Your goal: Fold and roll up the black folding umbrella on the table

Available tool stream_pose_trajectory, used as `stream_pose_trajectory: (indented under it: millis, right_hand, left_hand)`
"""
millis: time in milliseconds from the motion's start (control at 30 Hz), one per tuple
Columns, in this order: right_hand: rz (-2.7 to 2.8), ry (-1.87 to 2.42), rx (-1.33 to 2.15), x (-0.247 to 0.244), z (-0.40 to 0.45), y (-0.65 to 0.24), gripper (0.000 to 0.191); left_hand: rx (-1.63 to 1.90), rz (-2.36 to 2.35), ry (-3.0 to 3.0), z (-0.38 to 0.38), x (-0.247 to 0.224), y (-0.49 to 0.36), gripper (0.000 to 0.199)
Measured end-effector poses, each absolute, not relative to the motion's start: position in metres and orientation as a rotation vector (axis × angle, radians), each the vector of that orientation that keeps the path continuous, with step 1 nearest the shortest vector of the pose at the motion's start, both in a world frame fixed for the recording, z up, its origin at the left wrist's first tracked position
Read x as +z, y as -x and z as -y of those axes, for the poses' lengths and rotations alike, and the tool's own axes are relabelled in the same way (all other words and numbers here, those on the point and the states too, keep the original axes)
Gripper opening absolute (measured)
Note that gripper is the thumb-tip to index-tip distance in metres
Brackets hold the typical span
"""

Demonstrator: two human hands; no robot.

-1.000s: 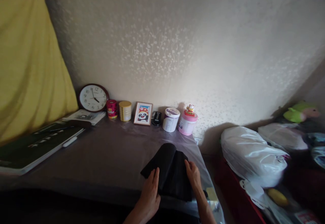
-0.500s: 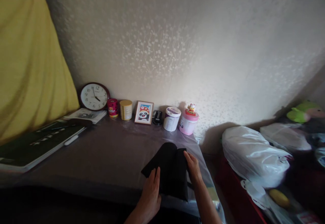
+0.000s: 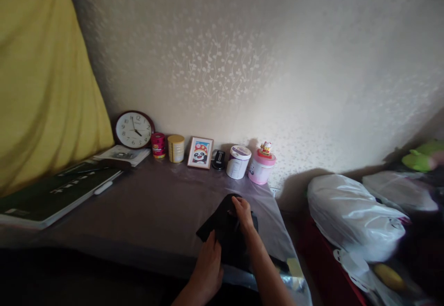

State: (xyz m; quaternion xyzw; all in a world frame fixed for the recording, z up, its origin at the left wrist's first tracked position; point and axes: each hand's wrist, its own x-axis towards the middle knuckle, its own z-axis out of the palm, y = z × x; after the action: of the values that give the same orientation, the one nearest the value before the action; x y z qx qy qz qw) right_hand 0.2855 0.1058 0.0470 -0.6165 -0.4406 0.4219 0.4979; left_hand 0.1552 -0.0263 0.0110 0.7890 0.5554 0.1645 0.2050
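A black cloth item (image 3: 222, 232), dark and partly folded, lies near the front right of the table; its exact kind is hard to make out. My right hand (image 3: 243, 213) reaches over it, with the fingers closed on its far upper edge. At its near left side, my left hand (image 3: 208, 262) has its fingers bent against the fabric and seems to pinch the edge. Both forearms cover part of the cloth. A thin dark strip (image 3: 279, 263) extends to the right beyond my right forearm.
A wall clock (image 3: 135, 130), pink tin (image 3: 158, 146), yellow canister (image 3: 176, 149), panda picture frame (image 3: 200, 153), white tub (image 3: 238, 162) and pink tub (image 3: 261, 167) stand along the wall. A green board (image 3: 65, 190) lies left. White plastic bags (image 3: 354, 213) sit right.
My right hand has moved left and inward from the cloth's right edge to its far edge. The right part of the cloth has shifted and bunched. My left hand stays near its left edge.
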Motion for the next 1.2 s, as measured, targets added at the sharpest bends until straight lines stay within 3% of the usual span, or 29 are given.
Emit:
stream_pose_trajectory:
  millis: [267,400,567,700,967,1200]
  right_hand:
    - [1.258,1.498,1.023,0.038,-0.109,-0.271,0.021]
    - [1.369,1.498,0.985,0.04,-0.105,-0.272,0.015]
    - [1.679,1.489,0.819,0.044,-0.097,-0.272,0.017]
    - [1.853,1.433,0.686,0.048,-0.089,-0.272,0.018]
    - [2.089,1.14,0.499,0.044,-0.05,-0.272,0.022]
    - [2.169,1.022,0.244,0.02,-0.052,-0.293,0.027]
  left_hand:
    - [0.484,-1.625,-2.208,0.027,-0.005,-0.15,0.07]
    - [0.779,-1.714,-2.287,0.04,-0.022,-0.142,0.054]
    - [1.014,-1.636,-2.567,0.043,0.002,-0.15,0.04]
    - [0.904,-1.529,-2.744,0.027,0.015,-0.166,0.044]
    - [0.94,-1.733,-2.717,0.016,-0.025,-0.165,0.05]
    - [0.936,-1.783,-2.669,0.017,-0.034,-0.169,0.068]
